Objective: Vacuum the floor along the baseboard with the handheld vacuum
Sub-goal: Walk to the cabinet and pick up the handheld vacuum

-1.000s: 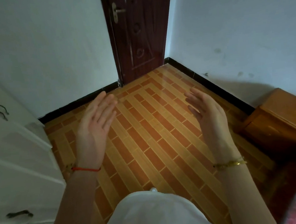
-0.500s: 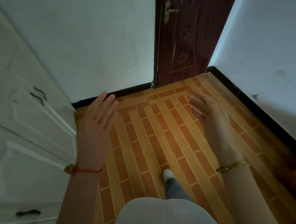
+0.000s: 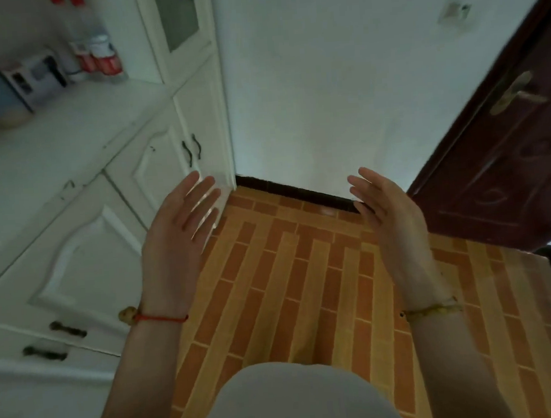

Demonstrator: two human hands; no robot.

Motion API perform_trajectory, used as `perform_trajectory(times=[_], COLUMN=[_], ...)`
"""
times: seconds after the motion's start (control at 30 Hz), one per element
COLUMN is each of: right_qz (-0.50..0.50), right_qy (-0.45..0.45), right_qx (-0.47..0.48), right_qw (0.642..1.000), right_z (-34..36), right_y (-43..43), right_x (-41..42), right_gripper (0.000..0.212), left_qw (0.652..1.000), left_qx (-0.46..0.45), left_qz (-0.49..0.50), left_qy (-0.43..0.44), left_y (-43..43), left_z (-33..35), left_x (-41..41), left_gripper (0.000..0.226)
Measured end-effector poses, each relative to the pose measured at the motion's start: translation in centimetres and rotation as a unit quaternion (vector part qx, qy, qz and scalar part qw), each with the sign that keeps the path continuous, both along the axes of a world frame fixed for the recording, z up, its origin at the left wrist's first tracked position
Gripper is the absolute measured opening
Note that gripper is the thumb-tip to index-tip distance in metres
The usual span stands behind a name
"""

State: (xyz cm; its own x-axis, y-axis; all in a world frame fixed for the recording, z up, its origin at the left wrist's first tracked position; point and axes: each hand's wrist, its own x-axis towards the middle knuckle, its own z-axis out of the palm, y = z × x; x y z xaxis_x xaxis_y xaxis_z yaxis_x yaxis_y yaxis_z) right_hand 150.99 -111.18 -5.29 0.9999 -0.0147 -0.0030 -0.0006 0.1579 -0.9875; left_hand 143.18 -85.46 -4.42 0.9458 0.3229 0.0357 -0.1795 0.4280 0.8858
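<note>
— Over the floor (image 3: 291,273), what do you see?

— Glossy tiles in a brick-like pattern, long orange and yellow strips, most running away from me toward the wall. A thin black baseboard (image 3: 296,192) lies along the foot of the white plaster wall (image 3: 341,90), its long axis running left to right, from the cabinet corner to the door.

— And your hands?

— My left hand (image 3: 179,245) and right hand (image 3: 396,223) float well apart above the tiles, palms turned inward, fingers straight and spread. Each grip is released; nothing is in either. A red string circles my left wrist, a yellowish bracelet my right.

— The handheld vacuum?

— I can't pick it out anywhere here.

— Around you?

— On the left, a white cabinet (image 3: 85,254) with arched raised panels and dark curved handles; its counter (image 3: 51,139) carries blurred bottles. On the right, a dark reddish wooden door (image 3: 506,166) with a brass lever.
</note>
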Motion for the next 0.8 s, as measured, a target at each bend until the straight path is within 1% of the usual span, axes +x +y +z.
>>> perform_trajectory(times=[0.17,0.37,0.57,0.8], right_qz=[0.093,0.186,0.296,0.376], right_qy=[-0.002,0.025,0.038,0.031], right_qx=[0.001,0.024,0.013,0.029], right_qw=[0.996,0.982,0.954,0.926], right_z=[-0.1,-0.7,-1.8,-2.0], right_y=[1.8,6.2,13.0,23.1], right_x=[6.6,11.2,14.3,17.9], right_gripper=[0.037,0.033,0.033,0.034], left_qw=[0.993,0.977,0.955,0.927], left_qx=[-0.016,-0.026,-0.02,-0.025], left_qz=[0.112,0.209,0.296,0.374], left_qy=[0.014,0.02,0.015,0.003], left_y=[0.0,1.4,4.4,11.1], left_z=[-0.7,-1.2,-1.2,-0.9], left_x=[2.0,2.1,1.7,3.3], left_gripper=[0.042,0.042,0.044,0.043])
